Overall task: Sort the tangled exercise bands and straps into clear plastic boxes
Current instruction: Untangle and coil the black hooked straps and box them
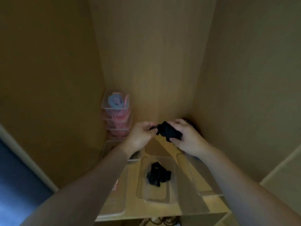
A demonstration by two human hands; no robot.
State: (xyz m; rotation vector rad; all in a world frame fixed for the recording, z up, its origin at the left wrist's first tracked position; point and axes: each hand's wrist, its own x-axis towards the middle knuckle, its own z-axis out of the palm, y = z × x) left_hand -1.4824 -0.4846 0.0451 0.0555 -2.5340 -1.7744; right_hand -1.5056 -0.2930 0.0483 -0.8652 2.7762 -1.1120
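Starting nearest us, we see an open clear plastic box on the wooden shelf, thin-walled and glossy, with a black tangle of cord-like straps lying loose inside. Beyond it we hold a black strap bundle in the air: our right hand wraps round its bulk while our left hand pinches a free end. We judge it light, soft and floppy, liable to spring apart, so the wad's middle seems the best hold. Farthest, in the back left corner, stacked clear boxes hold a rolled blue band and pink bands, smooth and rubbery-looking.
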